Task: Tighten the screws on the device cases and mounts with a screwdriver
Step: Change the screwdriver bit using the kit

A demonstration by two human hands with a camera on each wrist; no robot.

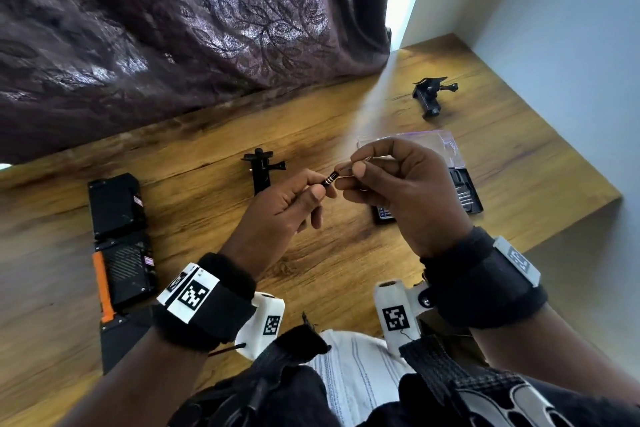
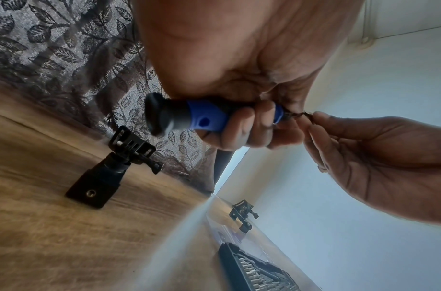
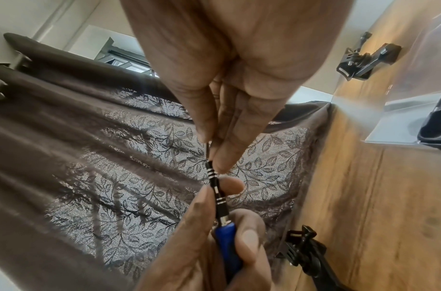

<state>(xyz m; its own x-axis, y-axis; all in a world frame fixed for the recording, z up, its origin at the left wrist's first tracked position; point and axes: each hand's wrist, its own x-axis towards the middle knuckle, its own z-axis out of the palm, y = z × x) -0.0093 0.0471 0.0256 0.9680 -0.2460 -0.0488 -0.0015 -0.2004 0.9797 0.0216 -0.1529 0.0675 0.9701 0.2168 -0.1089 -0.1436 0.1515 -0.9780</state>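
Gripping screwdriver: left hand | right hand pinching, seemingly, bit at tip

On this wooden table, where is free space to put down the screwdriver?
Bare wood lies between the near mount and the far mount, along the curtain. Another patch lies between the device cases and the left hand. It is crowded around the bit case.
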